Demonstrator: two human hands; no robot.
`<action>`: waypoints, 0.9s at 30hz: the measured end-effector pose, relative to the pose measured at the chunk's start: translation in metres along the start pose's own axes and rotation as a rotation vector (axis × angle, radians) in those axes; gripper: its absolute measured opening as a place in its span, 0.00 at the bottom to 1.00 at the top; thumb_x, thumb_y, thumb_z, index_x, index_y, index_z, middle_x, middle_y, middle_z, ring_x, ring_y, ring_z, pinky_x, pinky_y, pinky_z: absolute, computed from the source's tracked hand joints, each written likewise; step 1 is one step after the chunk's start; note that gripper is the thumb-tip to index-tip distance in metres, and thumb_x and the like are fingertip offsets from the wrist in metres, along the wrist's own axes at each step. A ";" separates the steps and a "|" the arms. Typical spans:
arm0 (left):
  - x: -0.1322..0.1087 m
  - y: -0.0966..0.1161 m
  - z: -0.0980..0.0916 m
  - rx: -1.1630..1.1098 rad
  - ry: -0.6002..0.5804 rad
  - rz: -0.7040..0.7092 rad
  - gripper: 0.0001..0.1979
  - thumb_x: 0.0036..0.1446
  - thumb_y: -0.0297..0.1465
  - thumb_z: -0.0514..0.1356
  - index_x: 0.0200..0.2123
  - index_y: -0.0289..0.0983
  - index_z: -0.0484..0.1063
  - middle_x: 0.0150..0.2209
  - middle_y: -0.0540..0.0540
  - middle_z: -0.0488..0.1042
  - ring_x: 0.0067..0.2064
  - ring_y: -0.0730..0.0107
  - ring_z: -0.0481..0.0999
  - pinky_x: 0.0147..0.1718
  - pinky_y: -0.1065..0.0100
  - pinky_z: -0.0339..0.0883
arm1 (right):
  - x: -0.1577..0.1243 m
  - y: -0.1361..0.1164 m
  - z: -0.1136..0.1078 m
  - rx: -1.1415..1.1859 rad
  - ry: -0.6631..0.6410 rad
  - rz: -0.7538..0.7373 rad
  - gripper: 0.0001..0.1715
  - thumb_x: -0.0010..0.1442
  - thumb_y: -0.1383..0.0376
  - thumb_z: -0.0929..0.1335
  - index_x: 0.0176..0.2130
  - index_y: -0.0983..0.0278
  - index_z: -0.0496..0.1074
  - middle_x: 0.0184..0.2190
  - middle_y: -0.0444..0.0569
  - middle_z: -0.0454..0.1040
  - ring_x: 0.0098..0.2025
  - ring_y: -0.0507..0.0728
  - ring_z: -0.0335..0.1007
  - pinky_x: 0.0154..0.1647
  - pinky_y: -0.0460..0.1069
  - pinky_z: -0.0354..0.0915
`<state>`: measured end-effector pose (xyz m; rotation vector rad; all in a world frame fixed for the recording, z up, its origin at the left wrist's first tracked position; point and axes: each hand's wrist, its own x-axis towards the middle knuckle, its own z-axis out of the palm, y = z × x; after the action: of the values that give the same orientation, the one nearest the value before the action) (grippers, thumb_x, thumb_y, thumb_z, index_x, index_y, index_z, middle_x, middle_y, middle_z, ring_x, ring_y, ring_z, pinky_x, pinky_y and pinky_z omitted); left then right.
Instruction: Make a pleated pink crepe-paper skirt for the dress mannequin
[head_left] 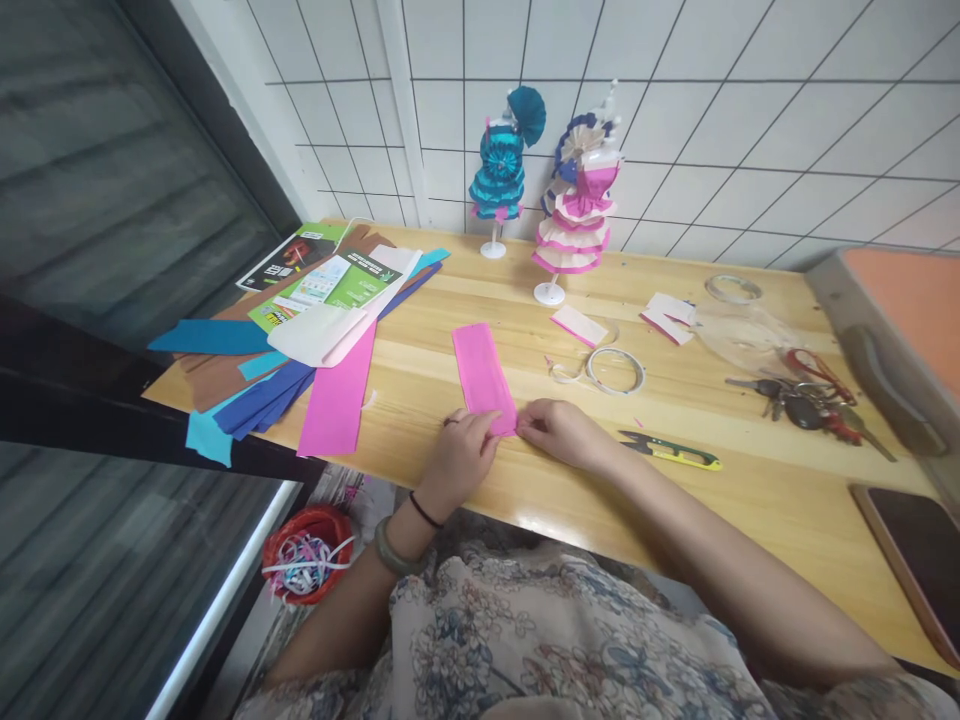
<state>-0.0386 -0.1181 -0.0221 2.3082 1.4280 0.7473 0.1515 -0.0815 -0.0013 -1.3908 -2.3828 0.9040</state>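
Observation:
A pink crepe paper strip (481, 365) lies flat on the wooden table, its near end between my two hands. My left hand (466, 445) is closed on that near edge, fingertips pressed on the paper. At the strip's near right corner, my right hand (559, 430) pinches the same edge with thumb and finger. Thread snips (675, 453) with yellow-green handles rest to the right of my right hand. Farther off sit a roll of double-sided tape (615, 371) with a loose tail and a small white and pink paper piece (579, 326).
Small dress forms in a teal paper dress (499, 170) and a pink-white paper dress (577, 225) stand at the back. Coloured paper sheets (337, 400) pile at left. Keys (802, 405), a phone (911, 560) and a clear tape roll (733, 289) lie right. A red scrap bin (330, 520) stands below.

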 end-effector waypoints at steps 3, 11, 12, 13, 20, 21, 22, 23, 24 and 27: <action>0.003 -0.003 0.001 -0.029 -0.003 -0.038 0.17 0.55 0.24 0.55 0.49 0.34 0.66 0.35 0.46 0.74 0.40 0.65 0.70 0.45 0.63 0.62 | 0.000 0.000 0.000 0.002 -0.001 -0.002 0.11 0.54 0.67 0.62 0.24 0.65 0.68 0.23 0.46 0.68 0.25 0.50 0.59 0.29 0.45 0.54; 0.005 -0.002 0.001 -0.048 -0.032 -0.102 0.18 0.52 0.23 0.55 0.48 0.35 0.67 0.32 0.48 0.74 0.38 0.65 0.70 0.44 0.63 0.62 | 0.000 0.000 -0.001 0.002 -0.002 0.004 0.10 0.54 0.68 0.62 0.23 0.65 0.68 0.22 0.45 0.67 0.25 0.50 0.58 0.29 0.45 0.54; 0.005 -0.002 0.002 -0.046 -0.032 -0.104 0.19 0.52 0.23 0.55 0.49 0.35 0.67 0.31 0.48 0.74 0.38 0.65 0.70 0.44 0.63 0.62 | 0.000 -0.001 -0.001 0.002 0.000 0.009 0.10 0.54 0.68 0.62 0.23 0.65 0.68 0.22 0.45 0.67 0.25 0.50 0.58 0.28 0.45 0.54; 0.005 -0.002 0.002 -0.042 -0.033 -0.106 0.19 0.52 0.23 0.55 0.49 0.35 0.67 0.32 0.48 0.74 0.38 0.65 0.70 0.44 0.63 0.62 | 0.000 -0.001 -0.001 0.003 0.001 0.012 0.10 0.54 0.68 0.62 0.23 0.65 0.68 0.22 0.45 0.66 0.24 0.50 0.58 0.28 0.45 0.54; 0.007 -0.002 0.003 -0.009 -0.044 -0.119 0.19 0.51 0.24 0.56 0.48 0.36 0.68 0.33 0.48 0.74 0.39 0.65 0.71 0.44 0.63 0.62 | 0.000 -0.002 -0.001 0.011 0.003 0.029 0.09 0.53 0.68 0.63 0.23 0.65 0.68 0.22 0.44 0.67 0.24 0.50 0.59 0.27 0.45 0.53; 0.008 -0.002 0.003 -0.006 -0.044 -0.120 0.19 0.51 0.24 0.56 0.48 0.36 0.68 0.33 0.48 0.75 0.39 0.65 0.71 0.44 0.63 0.62 | 0.000 -0.003 -0.001 0.012 0.002 0.029 0.09 0.53 0.68 0.63 0.24 0.65 0.68 0.22 0.44 0.67 0.24 0.50 0.59 0.27 0.45 0.53; 0.008 -0.001 0.003 -0.004 -0.042 -0.120 0.19 0.51 0.23 0.56 0.48 0.36 0.68 0.33 0.47 0.75 0.39 0.65 0.71 0.44 0.63 0.62 | 0.000 -0.003 -0.001 0.013 0.002 0.028 0.08 0.53 0.68 0.63 0.24 0.65 0.68 0.22 0.44 0.67 0.24 0.50 0.59 0.27 0.45 0.53; 0.008 -0.001 0.003 -0.004 -0.040 -0.119 0.18 0.51 0.23 0.56 0.48 0.36 0.68 0.33 0.48 0.75 0.39 0.65 0.71 0.44 0.63 0.62 | 0.000 -0.002 -0.001 0.013 0.001 0.026 0.08 0.53 0.68 0.63 0.24 0.65 0.68 0.22 0.45 0.67 0.24 0.50 0.59 0.27 0.45 0.53; 0.008 -0.001 0.003 -0.005 -0.038 -0.117 0.18 0.51 0.23 0.55 0.48 0.36 0.68 0.32 0.48 0.75 0.39 0.65 0.71 0.44 0.63 0.62 | -0.001 -0.002 -0.001 0.016 0.001 0.029 0.08 0.53 0.68 0.63 0.25 0.66 0.69 0.22 0.45 0.68 0.24 0.50 0.60 0.27 0.45 0.54; 0.007 -0.001 0.004 -0.013 -0.030 -0.117 0.18 0.51 0.23 0.55 0.47 0.36 0.69 0.32 0.48 0.75 0.39 0.65 0.71 0.45 0.63 0.62 | -0.005 0.002 -0.002 0.062 0.010 0.067 0.08 0.53 0.67 0.63 0.33 0.66 0.71 0.23 0.44 0.68 0.24 0.50 0.61 0.26 0.44 0.55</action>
<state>-0.0345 -0.1109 -0.0239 2.1944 1.5253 0.6832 0.1562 -0.0843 -0.0005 -1.4566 -2.2932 0.9766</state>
